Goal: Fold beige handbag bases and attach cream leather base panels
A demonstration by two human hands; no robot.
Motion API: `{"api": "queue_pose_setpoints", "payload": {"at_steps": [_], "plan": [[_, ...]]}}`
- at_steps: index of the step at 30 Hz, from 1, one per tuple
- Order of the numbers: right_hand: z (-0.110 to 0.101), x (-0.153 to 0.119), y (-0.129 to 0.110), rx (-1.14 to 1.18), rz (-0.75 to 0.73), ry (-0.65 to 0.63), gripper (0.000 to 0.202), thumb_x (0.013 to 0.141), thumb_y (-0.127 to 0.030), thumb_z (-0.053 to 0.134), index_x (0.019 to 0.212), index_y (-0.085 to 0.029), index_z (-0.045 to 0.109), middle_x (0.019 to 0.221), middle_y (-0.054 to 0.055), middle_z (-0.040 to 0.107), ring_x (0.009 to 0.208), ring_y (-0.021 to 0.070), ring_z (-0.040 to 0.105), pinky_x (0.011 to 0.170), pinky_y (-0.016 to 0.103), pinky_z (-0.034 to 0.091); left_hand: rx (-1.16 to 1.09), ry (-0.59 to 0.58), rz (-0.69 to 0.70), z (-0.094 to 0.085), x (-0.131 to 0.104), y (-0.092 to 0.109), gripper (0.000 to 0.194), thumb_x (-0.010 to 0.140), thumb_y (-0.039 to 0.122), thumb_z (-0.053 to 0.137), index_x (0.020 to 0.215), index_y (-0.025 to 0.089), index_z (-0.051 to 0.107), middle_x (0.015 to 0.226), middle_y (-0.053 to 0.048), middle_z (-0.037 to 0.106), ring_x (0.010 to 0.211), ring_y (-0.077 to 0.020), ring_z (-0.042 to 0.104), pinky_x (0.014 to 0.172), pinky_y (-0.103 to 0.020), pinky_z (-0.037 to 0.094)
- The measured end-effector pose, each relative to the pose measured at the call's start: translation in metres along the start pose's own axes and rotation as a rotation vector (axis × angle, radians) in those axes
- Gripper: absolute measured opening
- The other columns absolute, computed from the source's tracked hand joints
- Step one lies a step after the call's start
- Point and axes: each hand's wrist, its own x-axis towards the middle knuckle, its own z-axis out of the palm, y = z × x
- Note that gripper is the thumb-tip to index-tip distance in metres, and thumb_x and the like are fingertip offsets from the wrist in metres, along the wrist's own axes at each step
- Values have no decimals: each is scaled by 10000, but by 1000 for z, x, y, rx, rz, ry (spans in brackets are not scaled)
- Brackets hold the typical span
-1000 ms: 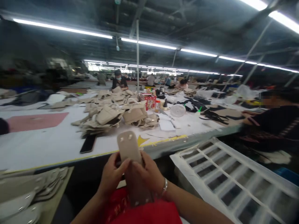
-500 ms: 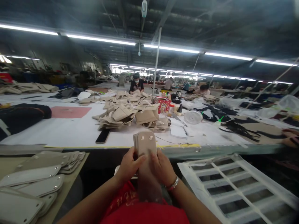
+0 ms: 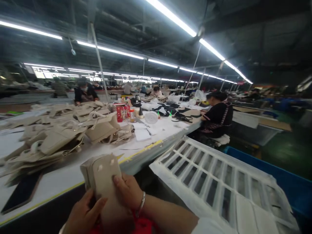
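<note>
A stack of beige bag flaps [image 3: 105,182] is upright in front of my red clothing, its rounded end up, with two pale fittings near the top. My left hand [image 3: 84,211] is closed round its left side, thumb across the front. On the right edge, my right hand [image 3: 129,191] grips the same stack, thumb on the front piece. The fingers behind the stack are hidden. Beyond it, a heap of beige bag parts [image 3: 58,136] lies on the white-covered table [image 3: 58,180].
A white slatted rack [image 3: 207,175] stands at the right, beside a blue bin [image 3: 253,165]. On the table are a dark phone [image 3: 23,191], a red box [image 3: 122,112], a small white fan [image 3: 151,117] and white paper [image 3: 142,135]. A seated co-worker [image 3: 216,113] is at the table's right side.
My view has swung right, bringing the seated co-worker, blue bin and more of the rack into sight. The flap pile at the left has left view. Both hands still hold the stack.
</note>
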Motion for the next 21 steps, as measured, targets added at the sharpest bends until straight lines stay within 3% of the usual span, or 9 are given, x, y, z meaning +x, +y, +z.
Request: {"api": "queue_pose_setpoints", "payload": {"at_steps": [2,4,8,15,19,21], "plan": [[-12,-7,-1,72,57,95,493,864,-561,325,774,-133,550,678,22,533,600,110,452,537,214,372,28,-181,85,8,1,8,387,760,531,477,839,167,581,684,-25,626,650,-191,597,597,-257,470],[-26,-10,-2,74,69,161,475,872,-547,326,811,-136,556,737,43,565,656,129,486,593,234,402,24,-241,102,16,6,21,373,807,493,418,782,161,585,676,-26,614,627,-174,571,588,-256,449],[-34,-1,0,37,86,163,436,871,-542,330,762,-160,510,714,50,553,666,152,506,606,264,416,-63,-218,93,21,22,34,404,839,482,387,751,143,589,709,-29,595,661,-160,541,587,-237,415],[-23,7,-2,-82,71,134,426,886,-500,307,723,-163,511,694,62,558,641,160,496,604,292,411,-59,-172,100,17,21,27,434,856,477,370,682,130,563,650,-17,541,609,-135,474,545,-222,366],[-26,8,-7,-153,29,134,414,892,-473,324,730,-157,538,677,54,565,626,150,499,595,274,401,-15,-178,97,8,22,30,423,848,483,379,669,141,553,623,-6,525,595,-136,477,549,-221,373],[-26,1,-12,-162,-3,132,417,891,-463,331,750,-149,565,685,53,579,626,142,506,574,256,400,12,-125,87,0,20,35,420,846,501,366,718,152,561,654,-12,553,632,-154,509,585,-228,404]]}}
